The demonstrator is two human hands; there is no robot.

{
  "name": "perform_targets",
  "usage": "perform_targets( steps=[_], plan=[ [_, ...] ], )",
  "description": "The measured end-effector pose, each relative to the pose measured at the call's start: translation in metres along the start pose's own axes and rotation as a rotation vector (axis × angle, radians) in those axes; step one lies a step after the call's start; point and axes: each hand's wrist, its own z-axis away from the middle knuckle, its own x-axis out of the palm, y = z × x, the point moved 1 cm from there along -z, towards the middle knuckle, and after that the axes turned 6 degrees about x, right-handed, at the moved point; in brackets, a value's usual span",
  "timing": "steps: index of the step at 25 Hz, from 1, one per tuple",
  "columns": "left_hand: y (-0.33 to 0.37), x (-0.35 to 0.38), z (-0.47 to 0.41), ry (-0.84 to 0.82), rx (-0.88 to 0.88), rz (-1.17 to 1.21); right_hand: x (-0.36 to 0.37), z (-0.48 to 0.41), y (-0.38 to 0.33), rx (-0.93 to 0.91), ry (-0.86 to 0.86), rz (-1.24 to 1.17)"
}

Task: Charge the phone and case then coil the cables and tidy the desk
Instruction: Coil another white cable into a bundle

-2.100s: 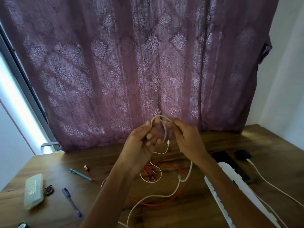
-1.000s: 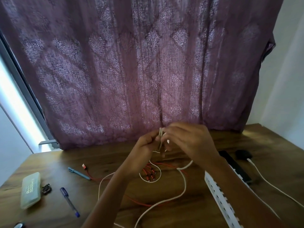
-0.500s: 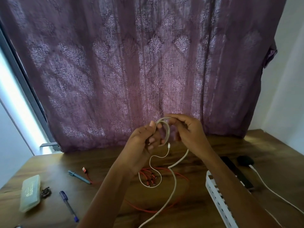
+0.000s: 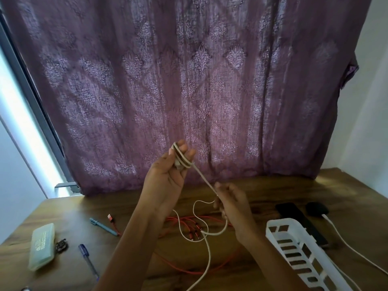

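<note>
I see my left hand (image 4: 165,181) raised over the desk (image 4: 273,190), fingers curled with several loops of the white cable (image 4: 201,175) wound round them and held there. From the loops one strand runs down toward 4 o'clock to my right hand (image 4: 233,204), which pinches it between thumb and fingertips, the other fingers bent. Below that pinch the cable hangs in slack curves and trails off toward 6 o'clock, crossing the red cable (image 4: 184,222), which lies loose on the wood under both hands.

At 3 o'clock of my right hand the dark phone (image 4: 298,221) lies flat, the black case (image 4: 317,209) just beside it with a second white lead (image 4: 346,244) running to it. A white slotted basket (image 4: 294,248) sits at 5 o'clock. At 8 o'clock lie a teal pen (image 4: 104,226), a blue pen (image 4: 88,261) and a pale green box (image 4: 42,246). A purple patterned curtain (image 4: 189,80) hangs at 12 o'clock, with a pale wall (image 4: 367,101) at 2.
</note>
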Motion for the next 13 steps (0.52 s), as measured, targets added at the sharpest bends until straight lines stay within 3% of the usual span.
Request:
perform_targets(
  steps=[5, 10, 13],
  plan=[
    [-0.004, -0.005, -0.002, 0.066, 0.101, -0.243, -0.002, 0.02, 0.012, -0.245, -0.026, 0.335],
    [-0.021, -0.018, 0.001, -0.012, 0.214, -0.659, -0.008, 0.023, 0.0, -0.879, 0.213, 0.768],
    [-0.032, -0.023, 0.004, -0.116, 0.161, -0.791, -0.015, 0.02, -0.023, -1.167, 0.284, 0.908]
  ],
)
